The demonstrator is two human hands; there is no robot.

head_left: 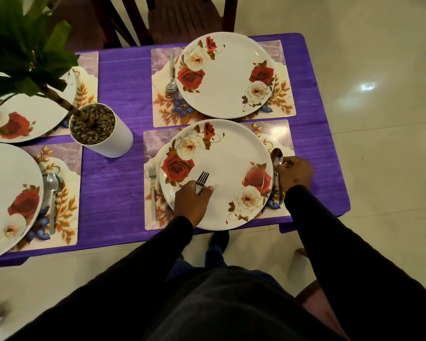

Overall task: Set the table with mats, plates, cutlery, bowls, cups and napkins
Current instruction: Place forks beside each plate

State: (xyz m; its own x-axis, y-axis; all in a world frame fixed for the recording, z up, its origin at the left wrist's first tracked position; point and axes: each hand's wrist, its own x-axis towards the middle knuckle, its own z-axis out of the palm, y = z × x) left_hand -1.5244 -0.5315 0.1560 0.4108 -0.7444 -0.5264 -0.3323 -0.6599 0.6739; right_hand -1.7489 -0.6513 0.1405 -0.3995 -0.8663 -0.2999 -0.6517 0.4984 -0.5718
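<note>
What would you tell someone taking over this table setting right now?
Left hand holds a fork above the near plate. Right hand grips a spoon at that plate's right edge, over the near mat.
Done: four mats with plates. A second fork lies left of the near plate. The far plate has cutlery on its left, and the near-left plate has a spoon on its right.
Left: set down the held fork and spoon, check the plate behind the plant, then bowls, cups and napkins, none in view.
</note>
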